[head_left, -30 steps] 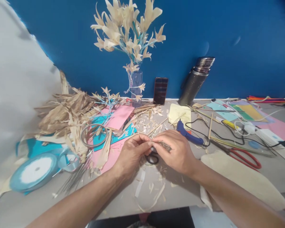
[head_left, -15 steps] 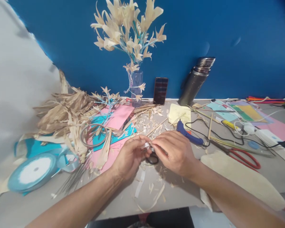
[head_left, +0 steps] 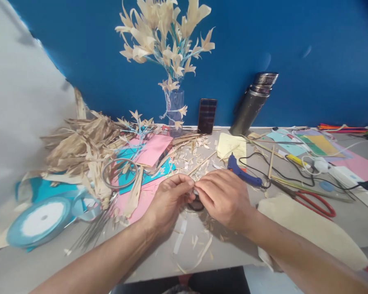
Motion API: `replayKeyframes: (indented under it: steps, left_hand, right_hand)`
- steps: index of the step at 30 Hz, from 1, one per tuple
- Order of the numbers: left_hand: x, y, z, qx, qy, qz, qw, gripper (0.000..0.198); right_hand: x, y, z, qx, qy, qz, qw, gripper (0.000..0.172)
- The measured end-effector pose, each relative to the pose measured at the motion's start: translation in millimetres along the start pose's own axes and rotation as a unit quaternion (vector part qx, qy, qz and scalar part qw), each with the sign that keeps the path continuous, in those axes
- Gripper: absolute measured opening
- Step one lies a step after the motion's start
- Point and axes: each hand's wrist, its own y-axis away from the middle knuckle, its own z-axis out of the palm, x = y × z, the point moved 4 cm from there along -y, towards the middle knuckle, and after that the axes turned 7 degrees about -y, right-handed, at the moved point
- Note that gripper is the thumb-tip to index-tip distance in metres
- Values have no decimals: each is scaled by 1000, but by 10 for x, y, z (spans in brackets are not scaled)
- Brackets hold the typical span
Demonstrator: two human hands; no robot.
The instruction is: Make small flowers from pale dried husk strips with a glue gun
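Note:
My left hand (head_left: 168, 200) and my right hand (head_left: 223, 196) meet over the middle of the table, fingertips pinched together on a small pale piece (head_left: 195, 190) that I cannot make out. Black scissor handles (head_left: 196, 205) lie on the table right under the fingers. Dry husk shavings (head_left: 193, 163) are scattered just beyond the hands. A blue glue gun (head_left: 242, 173) lies a little past my right hand.
A heap of dry husks (head_left: 82, 147) and pink and teal paper (head_left: 153, 151) fill the left. A blue ribbon spool (head_left: 39, 220), wire ring (head_left: 120, 173), vase of husk flowers (head_left: 174, 110), phone (head_left: 207, 116), steel flask (head_left: 253, 104), red scissors (head_left: 315, 202), cables and a large husk (head_left: 309, 228) surround the hands.
The hands stay together at the same spot. The fingers have shifted slightly, closing over the small pale piece that showed between them half a second ago.

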Motion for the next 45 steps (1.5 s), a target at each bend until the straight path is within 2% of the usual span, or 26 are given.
replayKeyframes:
  steps: [4, 8, 14, 18, 21, 23, 32, 38, 43, 45]
  left_hand:
    - [12, 0, -26, 18, -39, 23, 999, 16]
    - [8, 2, -26, -1, -57, 34, 998, 16]
    - [32, 14, -4, -10, -81, 51, 995, 17]
    - [56, 17, 2, -7, -95, 56, 994, 17]
    - [76, 25, 8, -1, -99, 63, 993, 16]
    - [81, 34, 17, 2, -91, 62, 994, 17]
    - [45, 44, 28, -6, -75, 48, 996, 19]
    - [35, 37, 24, -7, -74, 49, 996, 19]
    - [64, 17, 18, -10, -43, 77, 996, 41]
    - [52, 10, 19, -18, -24, 70, 997, 35]
  right_hand:
    - [16, -2, -12, 17, -13, 22, 1000, 15]
    - [61, 2, -14, 39, -64, 75, 994, 9]
    - [153, 23, -11, 52, -178, 189, 964, 7]
    - [186, 14, -44, 34, -232, 226, 945, 7]
    - [193, 2, -57, 20, -247, 221, 943, 13]
    - [192, 2, -47, 17, -236, 211, 948, 8]
    - [130, 11, -23, 74, -138, 150, 976, 9]
    - [77, 29, -13, 73, -77, 111, 988, 11]
    - [31, 32, -25, 62, -35, 74, 995, 13]
    - [22, 36, -34, 66, -25, 65, 995, 12]
